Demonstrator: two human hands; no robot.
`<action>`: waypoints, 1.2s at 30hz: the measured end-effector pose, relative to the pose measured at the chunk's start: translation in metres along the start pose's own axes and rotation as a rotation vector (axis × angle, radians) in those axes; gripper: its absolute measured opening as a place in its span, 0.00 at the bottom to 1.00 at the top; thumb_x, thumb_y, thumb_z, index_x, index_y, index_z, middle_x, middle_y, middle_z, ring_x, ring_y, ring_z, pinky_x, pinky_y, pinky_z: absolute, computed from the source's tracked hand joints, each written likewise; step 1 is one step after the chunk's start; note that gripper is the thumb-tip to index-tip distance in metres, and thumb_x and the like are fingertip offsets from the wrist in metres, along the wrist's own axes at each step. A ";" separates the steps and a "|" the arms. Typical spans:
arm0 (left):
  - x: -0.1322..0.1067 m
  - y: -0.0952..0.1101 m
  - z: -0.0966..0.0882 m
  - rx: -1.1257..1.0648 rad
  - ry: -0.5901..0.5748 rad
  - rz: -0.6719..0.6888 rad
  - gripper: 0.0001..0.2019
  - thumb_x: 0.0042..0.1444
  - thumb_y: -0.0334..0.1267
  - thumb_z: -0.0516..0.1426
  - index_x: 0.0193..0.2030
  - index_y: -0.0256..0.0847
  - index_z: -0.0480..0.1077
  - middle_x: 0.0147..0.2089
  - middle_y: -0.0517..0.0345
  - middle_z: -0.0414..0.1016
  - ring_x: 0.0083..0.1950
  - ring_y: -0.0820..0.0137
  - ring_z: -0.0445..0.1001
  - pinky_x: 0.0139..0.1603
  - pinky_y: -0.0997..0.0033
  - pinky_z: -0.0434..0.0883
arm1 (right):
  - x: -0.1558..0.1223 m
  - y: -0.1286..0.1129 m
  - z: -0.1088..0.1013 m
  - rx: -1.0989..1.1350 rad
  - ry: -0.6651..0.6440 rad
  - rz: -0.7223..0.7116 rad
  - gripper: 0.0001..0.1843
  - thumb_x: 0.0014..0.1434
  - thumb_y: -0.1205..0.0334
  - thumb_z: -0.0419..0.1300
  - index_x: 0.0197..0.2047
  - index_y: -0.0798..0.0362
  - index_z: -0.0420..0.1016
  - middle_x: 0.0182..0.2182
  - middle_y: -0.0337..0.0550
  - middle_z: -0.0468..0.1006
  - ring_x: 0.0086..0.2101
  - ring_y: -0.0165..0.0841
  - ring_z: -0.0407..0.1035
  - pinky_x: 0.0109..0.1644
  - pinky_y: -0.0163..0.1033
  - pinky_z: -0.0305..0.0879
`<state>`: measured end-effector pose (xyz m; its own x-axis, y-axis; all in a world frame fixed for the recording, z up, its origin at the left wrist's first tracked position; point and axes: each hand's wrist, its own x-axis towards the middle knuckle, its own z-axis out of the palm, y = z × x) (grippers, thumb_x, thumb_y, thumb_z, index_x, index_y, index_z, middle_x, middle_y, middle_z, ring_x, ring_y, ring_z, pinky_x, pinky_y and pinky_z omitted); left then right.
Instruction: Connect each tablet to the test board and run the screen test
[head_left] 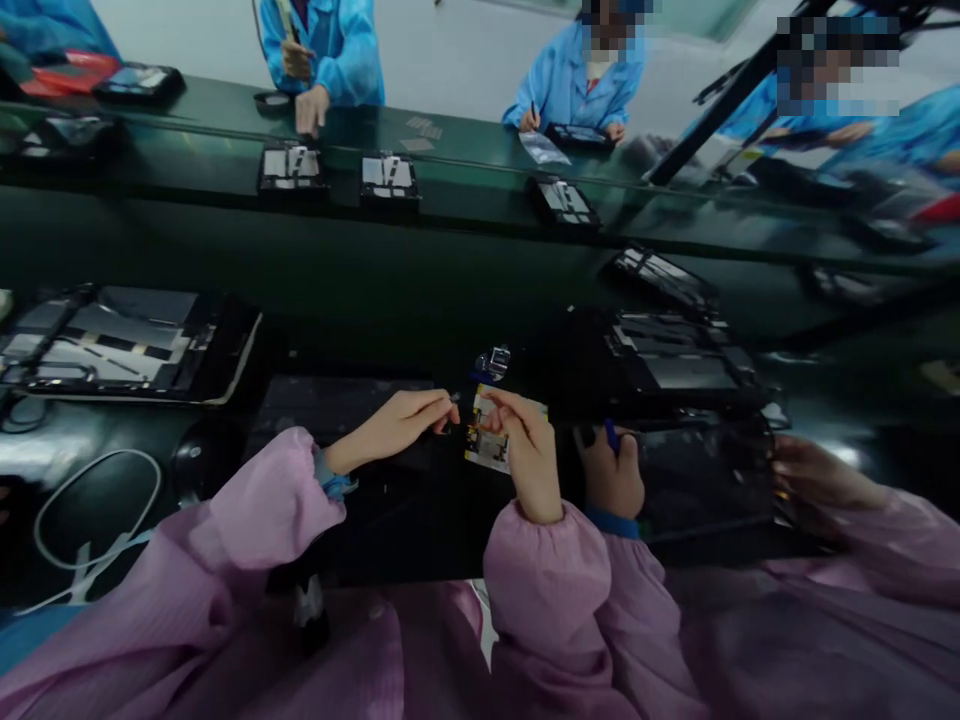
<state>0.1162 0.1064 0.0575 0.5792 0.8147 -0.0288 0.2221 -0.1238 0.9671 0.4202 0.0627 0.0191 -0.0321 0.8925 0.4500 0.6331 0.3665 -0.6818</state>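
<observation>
The sheet (489, 447) is white-and-yellow, the sleeves (259, 500) pink.

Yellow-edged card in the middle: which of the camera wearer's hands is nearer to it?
Right. The right hand overlaps the yellow-edged card in view, hiding part of it; the left hand is apart from it, off its left side.

The person has two bare hands, one left hand (424, 415) and one right hand (531, 440); a pink-sleeved co-worker (817, 620) alongside shows two more. At least four blue-coated people (341, 50) are in view. Three black-framed rectangular devices with pale panels (388, 178) lie mid-ledge, three more nearer; blurred ones resist counting. There are one yellow-edged white sheet (487, 450), one looped white cable (157, 475) and two blue wristbands (335, 482).
</observation>
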 end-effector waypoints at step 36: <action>-0.001 -0.022 0.025 0.476 0.177 0.323 0.06 0.62 0.33 0.52 0.42 0.41 0.70 0.38 0.56 0.73 0.38 0.74 0.73 0.39 0.73 0.71 | -0.023 0.032 0.001 0.212 0.277 0.483 0.29 0.67 0.55 0.30 0.62 0.49 0.61 0.41 0.48 0.74 0.57 0.44 0.60 0.65 0.64 0.45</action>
<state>0.1306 0.0937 0.0303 0.5457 0.7704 0.3297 0.4066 -0.5875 0.6996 0.4409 0.0547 -0.0135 0.4423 0.8796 0.1749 0.3568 0.0063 -0.9342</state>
